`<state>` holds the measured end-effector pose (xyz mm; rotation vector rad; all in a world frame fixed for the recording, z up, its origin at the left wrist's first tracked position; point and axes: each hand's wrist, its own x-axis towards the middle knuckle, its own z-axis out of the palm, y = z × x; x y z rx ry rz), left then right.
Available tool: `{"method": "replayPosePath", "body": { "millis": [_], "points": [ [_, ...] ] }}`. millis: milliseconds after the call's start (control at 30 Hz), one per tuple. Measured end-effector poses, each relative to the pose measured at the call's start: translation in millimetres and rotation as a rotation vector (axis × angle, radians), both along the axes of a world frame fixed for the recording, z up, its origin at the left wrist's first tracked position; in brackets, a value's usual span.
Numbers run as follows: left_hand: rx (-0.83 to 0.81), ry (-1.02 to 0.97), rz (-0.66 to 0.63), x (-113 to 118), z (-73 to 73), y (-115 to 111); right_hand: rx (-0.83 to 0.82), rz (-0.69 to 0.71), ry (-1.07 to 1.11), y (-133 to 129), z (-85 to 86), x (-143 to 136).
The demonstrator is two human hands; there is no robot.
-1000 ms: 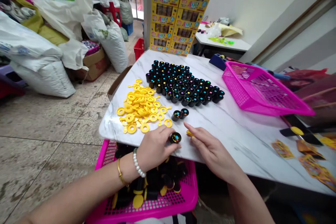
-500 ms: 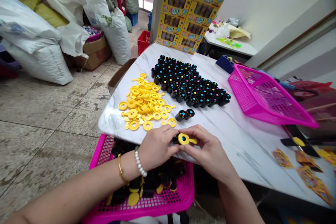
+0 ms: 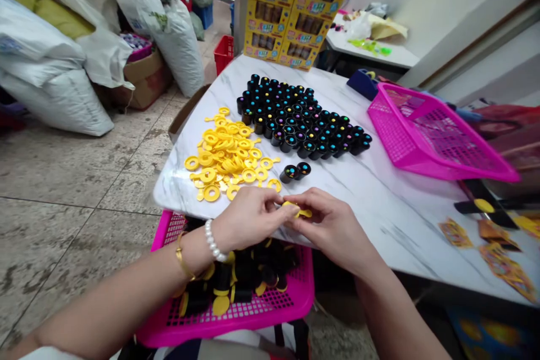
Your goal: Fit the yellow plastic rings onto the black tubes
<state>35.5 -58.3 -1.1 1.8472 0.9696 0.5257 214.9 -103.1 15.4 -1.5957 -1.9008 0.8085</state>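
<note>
Grip: left hand (image 3: 251, 216) lays its thumb on a yellow plastic ring-shaped lid with a tab (image 3: 304, 214); right hand (image 3: 331, 222), fingers curled narrow, grasps it from the other side.
Lid: between the 2 hands, at the near edge of a white, grey-veined tabletop (image 3: 354, 197); fingers hide what is under it.
Just beyond: 2 black cylindrical cups with coloured dots inside (image 3: 289, 173), side by side.
Farther: heap of loose yellow plastic rings (image 3: 228, 152), left of many upright black cylinders (image 3: 295, 118).
Below: bright pink plastic basket (image 3: 309, 287) holding black-and-yellow pieces (image 3: 221, 281).
</note>
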Motion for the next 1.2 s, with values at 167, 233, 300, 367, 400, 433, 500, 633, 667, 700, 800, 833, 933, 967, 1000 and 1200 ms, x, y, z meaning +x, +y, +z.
{"method": "replayPosePath", "body": {
  "millis": [167, 233, 300, 367, 400, 433, 500, 633, 667, 700, 800, 833, 933, 967, 1000, 1200],
  "points": [
    [-0.046, -0.050, 0.140, 11, -9.6, -6, 0.054, -0.052, -0.026, -5, -1.6, -5],
    [-0.025, -0.073, 0.137, 10, -12.1, -10, 0.064, -0.083, 0.018, -9, -6.1, -8],
    [0.024, -0.101, 0.119, 8, -13.0, -14, 0.064, -0.111, 0.087, -12, -12.2, -11],
    [0.077, -0.117, 0.091, 7, -12.8, -15, 0.075, -0.124, 0.140, -14, -18.5, -11],
    [0.098, -0.116, 0.078, 6, -12.4, -15, 0.082, -0.119, 0.150, -14, -21.2, -9],
    [0.115, -0.112, 0.071, 6, -12.0, -14, 0.083, -0.108, 0.162, -15, -23.5, -7],
    [0.146, -0.105, 0.079, 7, -11.8, -14, 0.053, -0.100, 0.247, -17, -26.8, 0],
    [0.219, -0.099, 0.136, 12, -16.4, -17, -0.085, -0.199, 0.544, -21, -29.0, 15],
    [0.251, -0.092, 0.149, 13, -18.5, -18, -0.114, -0.211, 0.579, -21, -28.8, 17],
    [0.287, -0.081, 0.155, 14, -20.7, -19, -0.134, -0.211, 0.595, -21, -28.4, 18],
    [0.401, -0.015, 0.147, 14, -25.4, -20, -0.148, -0.208, 0.611, -20, -25.7, 19],
    [0.435, 0.019, 0.134, 14, -25.8, -19, -0.140, -0.213, 0.613, -19, -24.6, 18],
    [0.481, 0.099, 0.088, 12, -23.3, -14, -0.129, -0.193, 0.622, -13, -21.8, 17],
    [0.471, 0.110, 0.072, 11, -21.8, -13, -0.139, -0.171, 0.630, -10, -21.3, 16],
    [0.450, 0.114, 0.056, 11, -20.2, -12, -0.158, -0.151, 0.641, -7, -20.9, 14],
    [0.379, 0.177, 0.037, 11, -16.5, -14, -0.340, -0.160, 0.615, 15, -19.6, -1]
  ]
}}
